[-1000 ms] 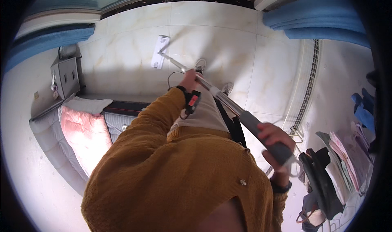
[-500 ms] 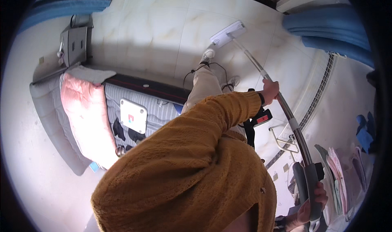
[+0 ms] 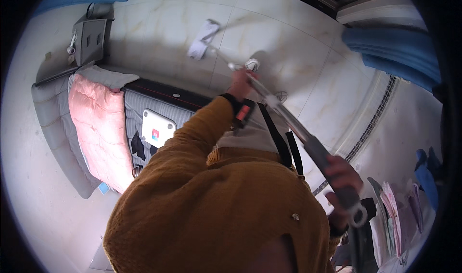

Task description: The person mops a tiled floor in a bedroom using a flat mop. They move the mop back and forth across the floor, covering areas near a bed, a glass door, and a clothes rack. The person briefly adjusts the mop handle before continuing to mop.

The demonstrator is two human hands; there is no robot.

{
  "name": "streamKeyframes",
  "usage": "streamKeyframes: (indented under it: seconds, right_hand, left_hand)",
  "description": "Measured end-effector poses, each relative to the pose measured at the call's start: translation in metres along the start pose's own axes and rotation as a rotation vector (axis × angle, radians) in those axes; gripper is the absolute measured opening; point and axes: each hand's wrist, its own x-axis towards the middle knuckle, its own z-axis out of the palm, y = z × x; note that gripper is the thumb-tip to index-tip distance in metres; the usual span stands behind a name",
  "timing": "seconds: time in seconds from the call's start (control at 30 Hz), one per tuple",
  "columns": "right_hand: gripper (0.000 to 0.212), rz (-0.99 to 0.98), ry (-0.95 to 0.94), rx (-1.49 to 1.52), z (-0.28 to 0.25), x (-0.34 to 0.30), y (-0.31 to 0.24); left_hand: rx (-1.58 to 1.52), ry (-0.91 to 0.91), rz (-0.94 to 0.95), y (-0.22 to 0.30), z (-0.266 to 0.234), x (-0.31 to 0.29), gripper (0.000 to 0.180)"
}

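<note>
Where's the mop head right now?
In the head view, the white mop head is on the tiled floor, above and slightly left of centre, up and left of the person's forward shoe.

Flat mop (image 3: 291, 120), slanting, white head (image 3: 204, 38), grey grip (image 3: 315, 150)

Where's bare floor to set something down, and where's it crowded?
Bare tiles lie between the mop head and grey box, and from the mop head toward the right curtain. Crowded: the sofa, with its pink quilt, and the fabrics lower right.
</note>
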Motion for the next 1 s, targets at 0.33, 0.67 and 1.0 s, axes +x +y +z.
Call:
streamKeyframes:
  seconds: [0.33, 0.67, 1.0]
  right_hand:
    - [0.021, 0.059, -0.096, -0.002, 0.028, 0.060, 0.025]
    - [0.036, 0.025, 0.341, -0.314, -0.081, -0.104, -0.044]
    - [0.042, -0.067, 0.386, -0.442, -0.112, -0.132, -0.088]
  left_hand:
    - [1.067, -0.050, 0.346, 0.022, -0.103, 0.086, 0.020]
    - [0.414, 0.299, -0.423, -0.183, 0.106, 0.004, 0.019]
    - [0.489, 0.087, -0.445, -0.173, 0.189, -0.059, 0.023]
